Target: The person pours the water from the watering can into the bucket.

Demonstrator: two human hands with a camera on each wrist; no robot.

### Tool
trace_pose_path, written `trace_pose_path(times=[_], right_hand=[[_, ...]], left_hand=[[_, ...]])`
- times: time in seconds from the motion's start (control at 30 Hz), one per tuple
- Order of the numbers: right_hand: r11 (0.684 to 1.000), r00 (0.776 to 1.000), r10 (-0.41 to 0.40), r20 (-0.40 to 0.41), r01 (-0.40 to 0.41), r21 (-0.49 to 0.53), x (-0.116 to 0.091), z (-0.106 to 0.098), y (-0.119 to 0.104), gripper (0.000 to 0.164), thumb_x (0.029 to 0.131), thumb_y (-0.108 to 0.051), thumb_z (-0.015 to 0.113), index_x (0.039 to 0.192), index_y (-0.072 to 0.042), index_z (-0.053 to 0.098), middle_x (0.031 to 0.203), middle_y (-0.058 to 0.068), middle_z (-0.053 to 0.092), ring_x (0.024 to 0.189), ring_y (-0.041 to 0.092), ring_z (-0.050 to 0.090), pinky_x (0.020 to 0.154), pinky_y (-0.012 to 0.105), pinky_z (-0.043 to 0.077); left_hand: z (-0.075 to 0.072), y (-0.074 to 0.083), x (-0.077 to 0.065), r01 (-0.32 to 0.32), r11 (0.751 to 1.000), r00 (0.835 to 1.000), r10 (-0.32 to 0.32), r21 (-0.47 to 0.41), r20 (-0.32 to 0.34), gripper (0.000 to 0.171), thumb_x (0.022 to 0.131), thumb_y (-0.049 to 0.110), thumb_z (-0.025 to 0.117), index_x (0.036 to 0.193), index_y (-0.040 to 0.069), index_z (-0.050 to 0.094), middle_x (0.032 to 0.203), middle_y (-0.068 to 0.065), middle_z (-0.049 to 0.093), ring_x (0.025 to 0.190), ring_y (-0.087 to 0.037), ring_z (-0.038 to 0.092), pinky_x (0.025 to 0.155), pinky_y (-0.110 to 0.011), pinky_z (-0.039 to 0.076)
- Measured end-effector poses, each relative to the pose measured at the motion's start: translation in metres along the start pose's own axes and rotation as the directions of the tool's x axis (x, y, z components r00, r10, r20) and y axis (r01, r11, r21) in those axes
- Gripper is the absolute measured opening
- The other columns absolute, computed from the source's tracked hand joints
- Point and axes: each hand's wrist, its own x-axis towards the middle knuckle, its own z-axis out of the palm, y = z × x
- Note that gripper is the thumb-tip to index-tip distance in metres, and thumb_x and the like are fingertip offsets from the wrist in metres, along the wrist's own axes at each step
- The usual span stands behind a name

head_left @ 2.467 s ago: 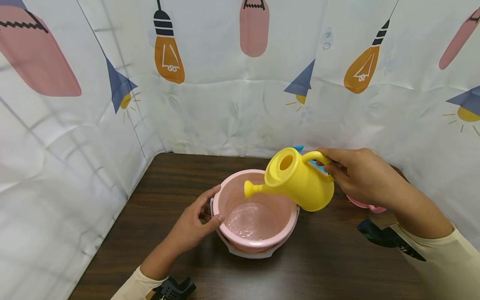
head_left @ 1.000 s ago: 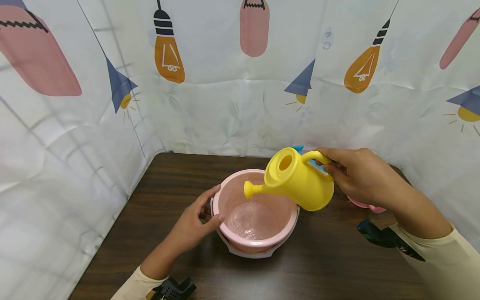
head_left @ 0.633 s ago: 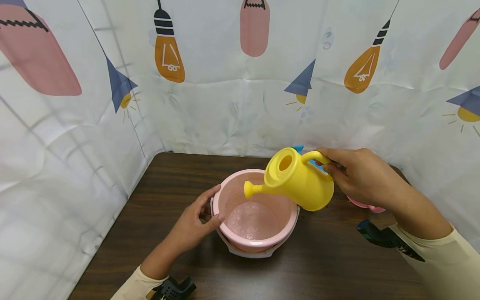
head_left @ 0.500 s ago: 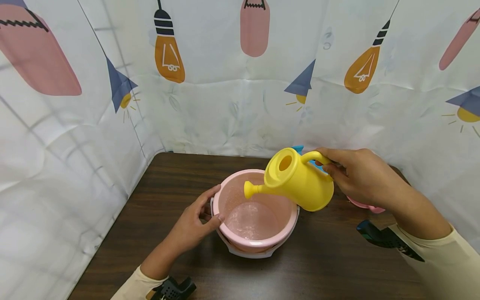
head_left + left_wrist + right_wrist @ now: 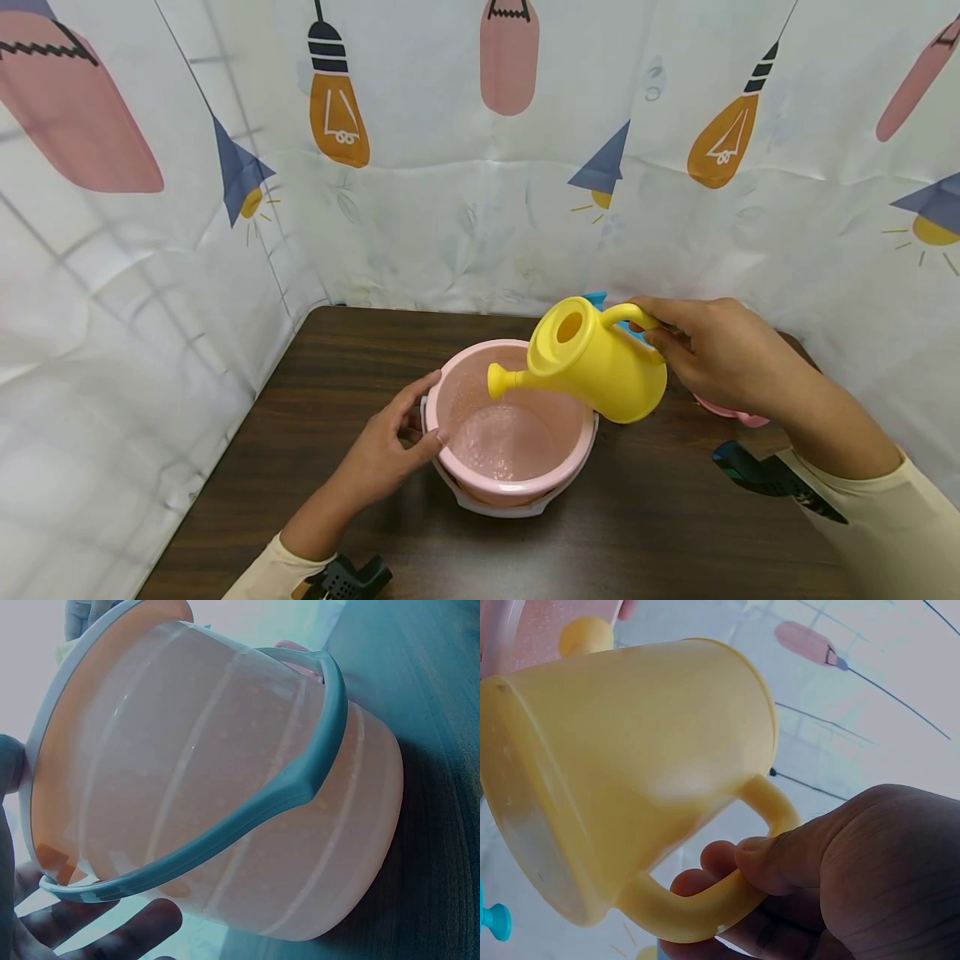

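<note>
My right hand (image 5: 708,346) grips the handle of a yellow watering can (image 5: 600,367), fingers and thumb wrapped round it, as the right wrist view also shows (image 5: 705,907). The can is tilted to the left, its spout over the mouth of a pink bucket (image 5: 517,483). Shallow, rippled water (image 5: 498,442) lies at the bucket's bottom. On the bucket's left side my left hand (image 5: 386,450) holds the rim, thumb at the near edge and fingers outside. In the left wrist view the bucket's carrying handle (image 5: 277,791) hangs down along its wall.
Behind the watering can a blue object (image 5: 596,298) is partly hidden. A pink item (image 5: 738,414) lies on the dark wooden table (image 5: 637,533), under my right forearm. A patterned white cloth (image 5: 465,225) stands round the back and left of the table.
Both hands, the watering can and the bucket keep nearly the same place. Only the ripples and glints on the water in the bucket differ.
</note>
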Motion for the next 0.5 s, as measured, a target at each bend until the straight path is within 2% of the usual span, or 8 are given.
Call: trace_pose_path(times=[0.13,0.37,0.5], right_hand=[[1.0,1.0,-0.001,0.0,0.001,0.003,-0.0005,-0.0001,-0.0001,0.038,0.099,-0.007,0.066,0.134,-0.021,0.067,0.066,-0.011,0.044,0.043,0.001,0.036,0.047,0.026,0.039],[0.998,0.997,-0.064,-0.035,0.064,-0.018,0.0012,0.0002,0.002,0.04,0.096,-0.003,0.069,0.131,-0.021,0.069,0.067,-0.013,0.041,0.05,0.0,0.035,0.05,0.025,0.036],[0.997,0.997,-0.07,-0.04,0.069,-0.027,0.001,0.0006,0.0024,0.04,0.095,-0.005,0.071,0.131,-0.022,0.069,0.067,-0.014,0.04,0.051,0.001,0.035,0.051,0.026,0.036]], left_hand=[[0.0,0.0,0.0002,-0.002,1.0,1.0,0.002,0.002,0.001,0.069,0.095,0.023,0.072,0.157,0.025,0.042,0.104,-0.006,0.067,0.087,-0.019,0.067,0.073,-0.037,0.055],[-0.0001,0.0007,0.0003,0.004,1.0,1.0,-0.004,0.013,-0.003,0.07,0.094,0.025,0.072,0.157,0.026,0.042,0.103,-0.005,0.067,0.086,-0.019,0.067,0.072,-0.037,0.055],[0.0002,0.0003,0.0004,0.004,1.0,1.0,-0.004,0.017,-0.006,0.069,0.094,0.026,0.072,0.156,0.026,0.042,0.106,-0.007,0.066,0.088,-0.019,0.067,0.072,-0.037,0.055]])
